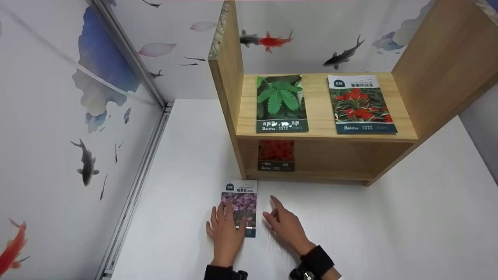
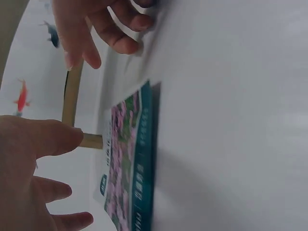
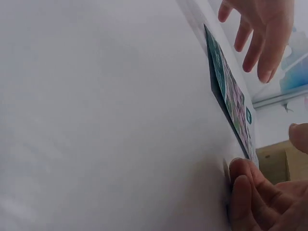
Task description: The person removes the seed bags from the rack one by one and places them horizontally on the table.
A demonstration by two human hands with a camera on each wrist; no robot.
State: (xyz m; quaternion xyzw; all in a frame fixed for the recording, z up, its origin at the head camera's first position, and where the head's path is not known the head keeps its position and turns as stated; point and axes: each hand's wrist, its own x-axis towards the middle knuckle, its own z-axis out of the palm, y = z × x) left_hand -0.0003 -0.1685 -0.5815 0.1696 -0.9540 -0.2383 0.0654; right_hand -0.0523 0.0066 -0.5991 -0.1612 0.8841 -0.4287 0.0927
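Observation:
A seed packet with pink-purple flowers [image 1: 247, 208] lies flat on the white table, its top end close to the shelf's front left corner. My left hand [image 1: 227, 233] is over the packet's lower left part with fingers spread; the right wrist view shows these fingers [image 3: 264, 45] raised above the packet. Just right of the packet is my right hand [image 1: 290, 229], index finger extended and the other fingers loosely bent. In the right wrist view its fingertips [image 3: 240, 168] are low, close to the tabletop beside the packet. Neither hand holds anything.
A wooden shelf [image 1: 326, 137] stands behind the hands. On its upper board lie a green-leaf packet [image 1: 281, 103] and a red-flower packet [image 1: 360, 105]. Another red-flower packet [image 1: 276, 154] is in the lower compartment, at the left. White walls with painted fish surround the table.

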